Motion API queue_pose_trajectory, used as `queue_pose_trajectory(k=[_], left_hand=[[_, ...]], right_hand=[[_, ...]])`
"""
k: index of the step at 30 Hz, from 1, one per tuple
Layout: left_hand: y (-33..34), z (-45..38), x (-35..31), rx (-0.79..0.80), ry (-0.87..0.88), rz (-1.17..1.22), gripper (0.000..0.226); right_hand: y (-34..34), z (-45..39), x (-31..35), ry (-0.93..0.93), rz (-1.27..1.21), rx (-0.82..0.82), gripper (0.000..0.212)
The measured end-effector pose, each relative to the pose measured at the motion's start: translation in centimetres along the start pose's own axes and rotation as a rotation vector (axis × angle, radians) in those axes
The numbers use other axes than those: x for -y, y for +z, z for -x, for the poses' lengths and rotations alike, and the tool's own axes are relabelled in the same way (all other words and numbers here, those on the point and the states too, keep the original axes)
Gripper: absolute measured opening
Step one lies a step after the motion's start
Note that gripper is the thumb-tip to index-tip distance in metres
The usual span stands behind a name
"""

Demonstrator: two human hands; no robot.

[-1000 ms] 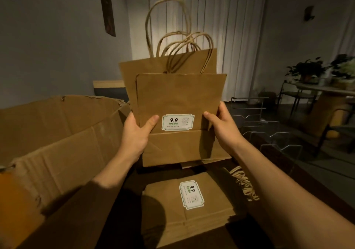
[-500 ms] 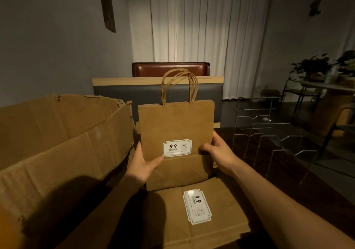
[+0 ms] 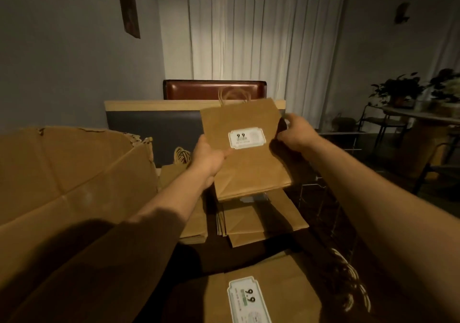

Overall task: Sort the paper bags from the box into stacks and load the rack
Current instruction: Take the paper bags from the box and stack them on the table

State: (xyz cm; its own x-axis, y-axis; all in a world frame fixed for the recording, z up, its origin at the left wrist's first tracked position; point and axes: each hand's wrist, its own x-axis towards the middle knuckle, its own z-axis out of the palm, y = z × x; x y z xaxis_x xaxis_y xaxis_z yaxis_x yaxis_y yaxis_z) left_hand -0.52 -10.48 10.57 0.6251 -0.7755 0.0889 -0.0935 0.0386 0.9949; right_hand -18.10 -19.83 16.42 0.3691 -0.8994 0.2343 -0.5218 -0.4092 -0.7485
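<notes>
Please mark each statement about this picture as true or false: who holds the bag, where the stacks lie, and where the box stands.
1. Both hands hold one paper bag in the air. True: left hand, right hand.
2. The held bag has no sticker. False: a white label reading 9.9 is on it.
3. The cardboard box stands at the right. False: it is at the left.
4. A stack of bags lies below the held bag. True.
5. The nearest bag lies flat, label up. True.
</notes>
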Motion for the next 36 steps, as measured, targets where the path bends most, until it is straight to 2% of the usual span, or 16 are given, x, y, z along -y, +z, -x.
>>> queue_pose_trajectory(k=[2, 5, 6, 8, 10, 13, 18, 21, 25, 27, 31, 34, 36], left_hand=[[1.5, -2.2, 2.2, 0.056, -0.154, -0.084, 0.053], [2.5, -3.9, 7.1, 0.175, -0.388, -0.188, 0.036], [2.8, -4.5, 8.8, 0.196, -0.457, -0.205, 0.039], [3.3, -5.7, 11.9, 0.221, -0.558, -0.204, 0.051], [3.6, -6.7, 13.3, 0.219, -0.577, -0.185, 0.05], [3.1, -6.0, 12.0, 0.192, -0.605, -0.146, 0.031], [2.1, -4.2, 9.8, 0.244, -0.651, 0.042, 0.02], [2.5, -3.1, 8.6, 0.298, -0.559, 0.091, 0.026], [2.6, -2.2, 6.6, 0.275, -0.146, 0.12, 0.046], [2.0, -1.4, 5.4, 0.269, 0.006, 0.118, 0.049], [0.8, -1.4, 5.5, 0.215, 0.12, 0.099, 0.049], [1.0, -1.6, 6.9, 0.201, 0.136, 0.105, 0.052], [1.2, -1.5, 7.8, 0.216, 0.123, 0.082, 0.055]], right_hand=[[2.0, -2.4, -3.0, 0.083, 0.16, 0.058, 0.023], [6.3, -3.1, -7.7, 0.189, 0.428, 0.368, 0.022], [7.6, -3.0, -8.9, 0.256, 0.433, 0.458, 0.021], [9.2, -2.8, -10.6, 0.398, 0.352, 0.558, 0.038], [9.8, -2.8, -11.5, 0.448, 0.263, 0.539, 0.055], [10.5, -3.1, -12.6, 0.474, 0.153, 0.478, 0.074], [9.9, -2.3, -13.0, 0.458, -0.007, 0.38, 0.071], [9.4, -1.8, -13.4, 0.473, -0.141, 0.338, 0.081], [7.7, -1.5, -12.6, 0.513, -0.529, 0.116, 0.087], [6.6, -1.6, -11.4, 0.453, -0.679, 0.023, 0.077], [6.1, -1.4, -9.7, 0.2, -0.756, -0.153, 0.044], [6.2, -0.7, -9.7, 0.08, -0.735, -0.248, 0.034], [6.2, -0.2, -10.4, 0.072, -0.728, -0.242, 0.03]])
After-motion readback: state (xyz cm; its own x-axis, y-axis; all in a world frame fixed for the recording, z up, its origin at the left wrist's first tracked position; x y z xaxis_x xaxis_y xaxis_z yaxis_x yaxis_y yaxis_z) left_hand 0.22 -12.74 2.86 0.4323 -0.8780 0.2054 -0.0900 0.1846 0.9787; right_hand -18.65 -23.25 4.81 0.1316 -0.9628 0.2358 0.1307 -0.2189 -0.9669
